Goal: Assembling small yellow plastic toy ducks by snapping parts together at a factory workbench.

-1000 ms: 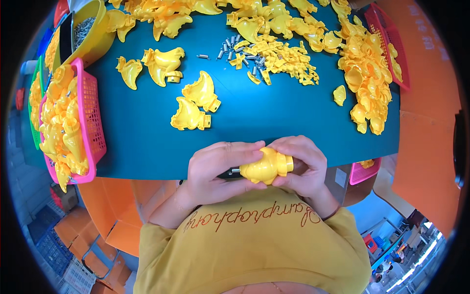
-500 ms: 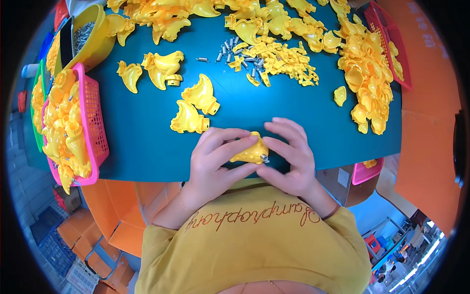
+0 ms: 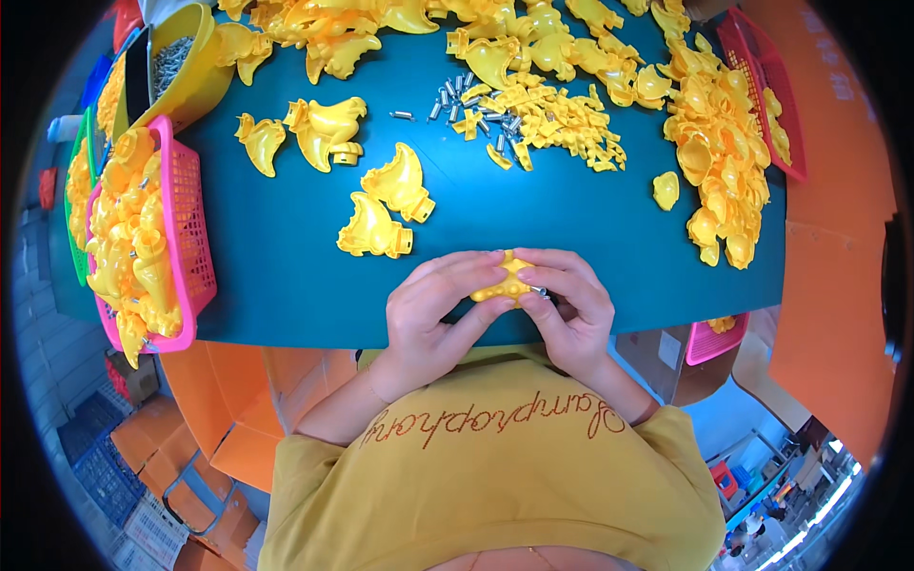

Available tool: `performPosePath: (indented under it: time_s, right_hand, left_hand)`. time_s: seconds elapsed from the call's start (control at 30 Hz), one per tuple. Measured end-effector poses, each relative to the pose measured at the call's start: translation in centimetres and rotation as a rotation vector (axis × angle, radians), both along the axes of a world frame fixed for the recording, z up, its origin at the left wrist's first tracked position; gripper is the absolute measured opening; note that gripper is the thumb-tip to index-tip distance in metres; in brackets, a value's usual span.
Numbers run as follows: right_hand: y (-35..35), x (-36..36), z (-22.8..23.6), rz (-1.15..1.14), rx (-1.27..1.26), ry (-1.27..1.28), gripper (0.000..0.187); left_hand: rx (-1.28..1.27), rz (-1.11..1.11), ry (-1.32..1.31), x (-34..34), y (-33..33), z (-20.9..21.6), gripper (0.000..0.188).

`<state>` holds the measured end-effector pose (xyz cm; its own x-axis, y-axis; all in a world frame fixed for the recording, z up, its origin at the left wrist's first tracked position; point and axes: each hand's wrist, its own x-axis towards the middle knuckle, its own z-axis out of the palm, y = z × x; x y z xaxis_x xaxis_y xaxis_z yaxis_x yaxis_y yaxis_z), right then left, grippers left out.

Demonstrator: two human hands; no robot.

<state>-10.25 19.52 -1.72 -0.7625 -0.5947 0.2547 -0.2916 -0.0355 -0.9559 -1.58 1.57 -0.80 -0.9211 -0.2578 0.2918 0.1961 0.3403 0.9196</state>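
Since a second ago the yellow part point(image 3: 506, 283) has sunk lower between both hands, at the table point(image 3: 286, 266) edge. Left hand point(image 3: 433, 309) and right hand point(image 3: 566, 305) pinch it closed-fingered. It looks light, stiff, smooth; best held by its edges.

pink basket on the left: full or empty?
Full. The pink basket is heaped with yellow plastic parts up to and above its rim, some hanging over the near end.

Orange cardboard boxes point(image 3: 190, 447) stand under the table's left edge; no labels or screens show.
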Motion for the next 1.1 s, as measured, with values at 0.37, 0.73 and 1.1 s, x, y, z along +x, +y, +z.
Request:
performPosePath:
  time_s: [0.37, 0.73, 1.1]
  right_hand:
    - [1.6, -0.7, 0.9, 0.186, 0.02, -0.275, 0.042]
    - [-2.9, -7.3, 3.3, -0.07, 0.407, 0.334, 0.017]
    - [-7.0, -9.6, 3.5, 0.111, 0.682, 0.662, 0.021]
  left_hand:
    - [-0.296, 0.245, 0.286, 4.5, -6.8, 4.3, 0.033]
    - [-1.126, 0.909, -0.109, 13.1, -24.6, 9.4, 0.038]
    - [-0.771, 1.034, -0.095, 11.9, -27.4, 8.0, 0.05]
